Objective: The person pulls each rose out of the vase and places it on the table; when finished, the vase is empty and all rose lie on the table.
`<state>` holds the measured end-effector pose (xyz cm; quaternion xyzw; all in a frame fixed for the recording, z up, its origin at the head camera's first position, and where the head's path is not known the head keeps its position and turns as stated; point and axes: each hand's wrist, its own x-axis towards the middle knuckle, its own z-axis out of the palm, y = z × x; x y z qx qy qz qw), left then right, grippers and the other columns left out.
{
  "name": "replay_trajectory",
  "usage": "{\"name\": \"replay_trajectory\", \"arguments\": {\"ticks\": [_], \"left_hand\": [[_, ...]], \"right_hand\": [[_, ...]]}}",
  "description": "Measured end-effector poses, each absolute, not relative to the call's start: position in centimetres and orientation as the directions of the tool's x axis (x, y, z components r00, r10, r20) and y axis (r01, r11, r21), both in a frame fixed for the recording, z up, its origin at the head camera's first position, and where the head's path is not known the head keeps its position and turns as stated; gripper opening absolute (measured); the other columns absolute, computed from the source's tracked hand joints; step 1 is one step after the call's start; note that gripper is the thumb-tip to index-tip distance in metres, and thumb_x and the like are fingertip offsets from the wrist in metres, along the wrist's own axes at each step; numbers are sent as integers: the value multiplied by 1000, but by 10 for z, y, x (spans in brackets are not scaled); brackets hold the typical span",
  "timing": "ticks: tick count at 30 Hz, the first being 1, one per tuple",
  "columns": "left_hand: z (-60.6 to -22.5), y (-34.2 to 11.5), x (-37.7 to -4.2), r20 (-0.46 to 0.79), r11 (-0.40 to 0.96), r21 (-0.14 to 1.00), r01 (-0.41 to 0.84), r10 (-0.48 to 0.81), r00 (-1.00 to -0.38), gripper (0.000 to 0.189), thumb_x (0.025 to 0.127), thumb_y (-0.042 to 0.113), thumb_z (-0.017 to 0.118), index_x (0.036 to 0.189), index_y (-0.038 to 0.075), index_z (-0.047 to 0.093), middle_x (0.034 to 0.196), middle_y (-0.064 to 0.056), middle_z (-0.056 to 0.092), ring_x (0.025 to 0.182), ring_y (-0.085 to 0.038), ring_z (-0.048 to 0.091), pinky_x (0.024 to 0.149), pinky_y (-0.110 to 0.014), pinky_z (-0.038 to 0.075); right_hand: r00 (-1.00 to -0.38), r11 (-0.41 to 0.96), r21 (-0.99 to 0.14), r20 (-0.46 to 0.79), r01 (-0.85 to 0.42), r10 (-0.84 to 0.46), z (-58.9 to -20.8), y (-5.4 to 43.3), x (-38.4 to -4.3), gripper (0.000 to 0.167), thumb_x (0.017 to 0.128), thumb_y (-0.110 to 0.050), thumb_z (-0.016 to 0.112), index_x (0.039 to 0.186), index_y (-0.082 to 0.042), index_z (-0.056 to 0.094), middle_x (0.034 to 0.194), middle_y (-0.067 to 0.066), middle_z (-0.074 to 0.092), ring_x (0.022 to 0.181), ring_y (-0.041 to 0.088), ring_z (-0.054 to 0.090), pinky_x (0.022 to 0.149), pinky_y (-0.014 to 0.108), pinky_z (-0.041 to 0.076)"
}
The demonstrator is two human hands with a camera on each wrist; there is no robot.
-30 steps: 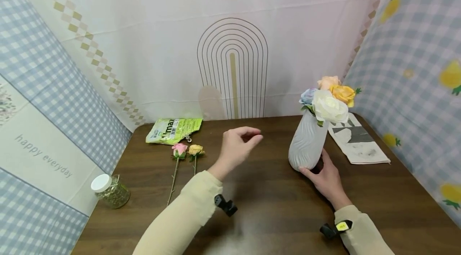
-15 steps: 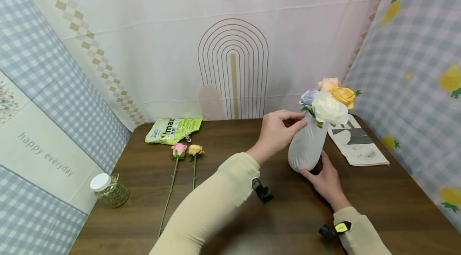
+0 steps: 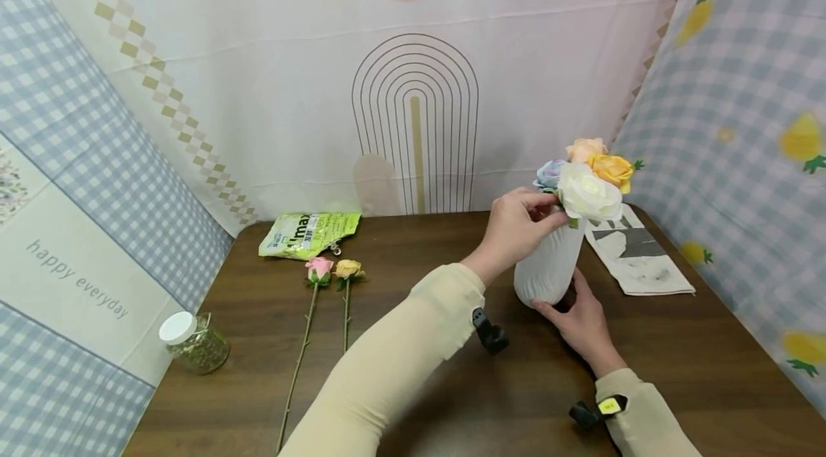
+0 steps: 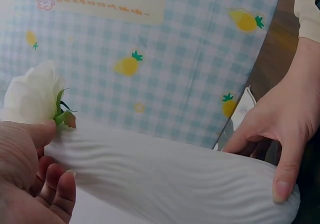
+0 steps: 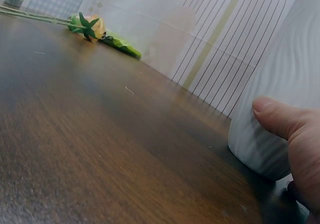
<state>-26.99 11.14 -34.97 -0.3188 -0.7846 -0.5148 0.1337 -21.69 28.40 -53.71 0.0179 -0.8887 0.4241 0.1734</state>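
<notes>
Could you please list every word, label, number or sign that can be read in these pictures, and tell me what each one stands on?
"happy everyday": on the blue-checked cloth at the left.
"Umax": on the green packet, first letter less clear; its smaller print is too small to read.
Orange Chinese lines on the pineapple-print cloth: too blurred to read fully.
Yellow label at the right wrist: marks too small to read.

A bare stretch of dark brown wooden table [image 3: 413, 270] lies open between a yellow long-stemmed rose [image 3: 349, 269] and a tall white ridged vase [image 3: 548, 270]. Slanting across this gap, the cream left sleeve [image 3: 400, 356] bars its near side. The left hand [image 3: 518, 227] and a large white rose [image 3: 589, 193] crowd the vase's mouth; the right hand [image 3: 586, 324] blocks its base. Between the forearms, bare wood leaves passage.
</notes>
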Motion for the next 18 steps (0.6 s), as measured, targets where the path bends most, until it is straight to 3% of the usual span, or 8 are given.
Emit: {"name": "replay_trajectory", "arguments": {"ticks": [8,18], "left_hand": [[-352,120,-269,542,311,703,640,349,-765,31,76,26,83,102,10,77,76,6,53,66,-1,47,53,-12,40],[-352,123,-267,515,320,720,616,348,-783,26,80,27,80,102,13,77,77,6,51,67,-3,46,53,-13,38]], "right_hand": [[-941,630,-757,316,-172,123,-538,283,-216,100,79,-40,79,153,-12,18,137,23,46,123,37,46,90,55,41],[-948,632,-761,289,-144,132,-535,282,-215,100,79,-44,77,153,-12,18,138,23,45,123,38,45,91,56,40]]}}
